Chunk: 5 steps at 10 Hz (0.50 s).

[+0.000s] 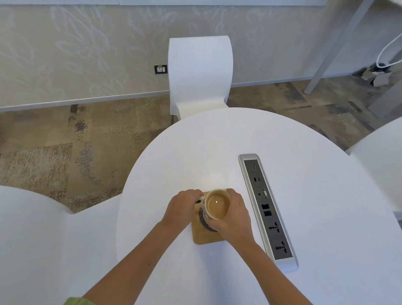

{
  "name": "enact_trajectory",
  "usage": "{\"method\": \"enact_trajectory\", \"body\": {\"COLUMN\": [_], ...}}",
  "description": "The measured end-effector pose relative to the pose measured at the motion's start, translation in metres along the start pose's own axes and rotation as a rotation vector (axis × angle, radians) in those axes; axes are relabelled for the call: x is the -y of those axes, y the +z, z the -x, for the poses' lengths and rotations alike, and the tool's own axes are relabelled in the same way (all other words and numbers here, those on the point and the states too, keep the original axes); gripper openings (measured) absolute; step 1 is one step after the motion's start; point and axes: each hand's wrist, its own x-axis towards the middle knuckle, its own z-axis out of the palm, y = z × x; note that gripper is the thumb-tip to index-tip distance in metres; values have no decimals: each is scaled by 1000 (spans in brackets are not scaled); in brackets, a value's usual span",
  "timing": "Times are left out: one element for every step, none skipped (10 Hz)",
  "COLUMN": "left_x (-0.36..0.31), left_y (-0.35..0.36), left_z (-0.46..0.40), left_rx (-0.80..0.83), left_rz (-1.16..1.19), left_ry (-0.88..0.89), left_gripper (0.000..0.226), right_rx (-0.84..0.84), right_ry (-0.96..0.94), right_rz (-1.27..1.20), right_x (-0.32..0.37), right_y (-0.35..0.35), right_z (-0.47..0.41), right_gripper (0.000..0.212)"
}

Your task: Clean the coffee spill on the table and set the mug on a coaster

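table round and white, its left edge curving just past the left hand, lots of bare top beyond and to the right of the mug. white chair back at lower left, close against the table edge, patterned carpet open behind it. another white chair tucked in at the far side, a third chair edge at right. left hand curled at the mug's handle side, fingers pinching the handle, green sleeve at the bottom. coaster, tan and square, flat on the table between both hands, its near part showing. mug with dark patterned wall and full of light brown coffee, over the coaster's far part; cannot tell if its base is fully down. right hand wrapped round the mug's right side, fingers curled on the rim and wall. silver power strip set into the table just right of the right hand, running near to far, boxing that side.
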Motion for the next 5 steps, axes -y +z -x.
{"method": "enact_trajectory", "body": {"left_x": [-2,-1,-3,-4,-6], "left_y": [-2,-1,0,2,5], "left_z": [1,3,11,28,48], "left_rx": [2,6,-2,-15,-96], "left_rz": [3,12,39,10,25], "left_ry": [-3,5,-11,-42,-49], "left_gripper": [18,15,19,45,54], "right_rx": [13,41,114,92,52], "right_ry": [4,-7,6,-30,30], "right_rz": [-1,-5,-23,-19,0], "right_x": [0,-3,-10,-16,-19], "right_y": [0,-3,-8,-17,-30], "right_z": [1,2,5,18,38], "right_gripper": [79,84,87,79,68]}}
